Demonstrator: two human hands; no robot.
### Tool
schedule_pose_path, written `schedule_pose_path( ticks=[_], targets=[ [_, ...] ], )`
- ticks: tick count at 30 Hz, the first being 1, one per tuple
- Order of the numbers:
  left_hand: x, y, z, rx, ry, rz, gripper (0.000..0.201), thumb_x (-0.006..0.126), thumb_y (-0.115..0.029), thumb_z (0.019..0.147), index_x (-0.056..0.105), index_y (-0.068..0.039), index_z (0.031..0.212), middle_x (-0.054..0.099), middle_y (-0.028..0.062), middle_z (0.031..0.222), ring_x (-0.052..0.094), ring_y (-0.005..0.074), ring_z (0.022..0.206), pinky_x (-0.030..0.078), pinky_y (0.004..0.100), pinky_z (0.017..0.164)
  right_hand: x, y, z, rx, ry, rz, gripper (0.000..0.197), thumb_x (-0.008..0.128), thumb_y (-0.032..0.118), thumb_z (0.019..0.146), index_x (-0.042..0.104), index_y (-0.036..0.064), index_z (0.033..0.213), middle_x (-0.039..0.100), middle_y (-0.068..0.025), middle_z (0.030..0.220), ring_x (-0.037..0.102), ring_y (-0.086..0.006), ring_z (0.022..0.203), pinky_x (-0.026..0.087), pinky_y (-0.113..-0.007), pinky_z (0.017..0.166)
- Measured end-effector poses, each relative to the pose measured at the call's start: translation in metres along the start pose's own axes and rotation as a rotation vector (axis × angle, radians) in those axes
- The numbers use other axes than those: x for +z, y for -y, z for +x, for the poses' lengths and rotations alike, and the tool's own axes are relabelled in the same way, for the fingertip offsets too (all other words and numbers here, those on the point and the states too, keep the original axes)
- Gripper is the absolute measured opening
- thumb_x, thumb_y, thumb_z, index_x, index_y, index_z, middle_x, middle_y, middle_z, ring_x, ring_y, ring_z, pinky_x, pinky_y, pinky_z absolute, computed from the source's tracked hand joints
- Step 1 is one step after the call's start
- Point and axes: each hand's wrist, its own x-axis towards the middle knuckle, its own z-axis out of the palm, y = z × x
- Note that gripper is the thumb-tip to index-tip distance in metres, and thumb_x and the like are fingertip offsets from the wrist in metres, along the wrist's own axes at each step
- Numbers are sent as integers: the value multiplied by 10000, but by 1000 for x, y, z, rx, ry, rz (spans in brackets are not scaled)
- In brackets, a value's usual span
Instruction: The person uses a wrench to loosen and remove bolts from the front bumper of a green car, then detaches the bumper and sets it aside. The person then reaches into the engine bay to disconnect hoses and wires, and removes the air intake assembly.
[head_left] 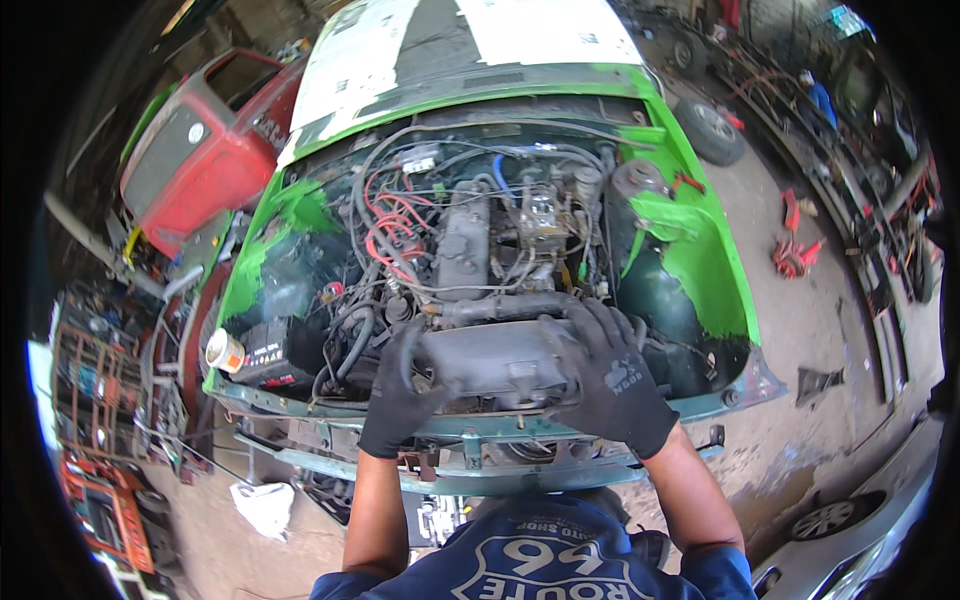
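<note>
A long dark-grey metal housing (495, 362) with rounded edges lies crosswise between my hands, above the front panel of a car's engine bay. My left hand (398, 395), in a black glove, is closed around its left end. At its right end, my right hand (612, 375), gloved alike, grips with fingers reaching over the far side. Just behind the housing runs a thick dark hose (510, 307). Farther back sits the engine, its black valve cover (464, 240) beside red ignition wires (395, 228). The housing hides what lies under it.
A black battery (275, 352) with a white tub (225, 351) beside it stands at the bay's left corner. Green fenders (690, 265) flank the bay. A loose wheel (710, 132) and red metal parts (795, 250) lie on the right floor; a red cab (205, 150) stands left.
</note>
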Motion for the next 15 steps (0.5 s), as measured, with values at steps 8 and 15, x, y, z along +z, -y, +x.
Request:
schedule_pose_path(
  ticks=[8, 15],
  targets=[
    [15, 29, 5, 93, -21, 221, 1213, 933, -405, 622, 290, -83, 1599, 431, 294, 1461, 430, 516, 1352, 383, 562, 1142, 27, 9, 17, 47, 12, -133, 1060, 895, 366, 590, 453, 105, 1517, 494, -200, 1369, 465, -441, 1293, 362, -575, 1121],
    [-11, 23, 44, 167, -15, 28, 1049, 867, -253, 686, 331, -114, 1578, 488, 299, 1336, 483, 487, 1279, 393, 520, 1130, 24, 6, 41, 63, -84, 13, 893, 903, 264, 632, 515, 61, 1411, 572, -234, 1219, 574, -430, 1098, 486, -493, 984]
  ],
)
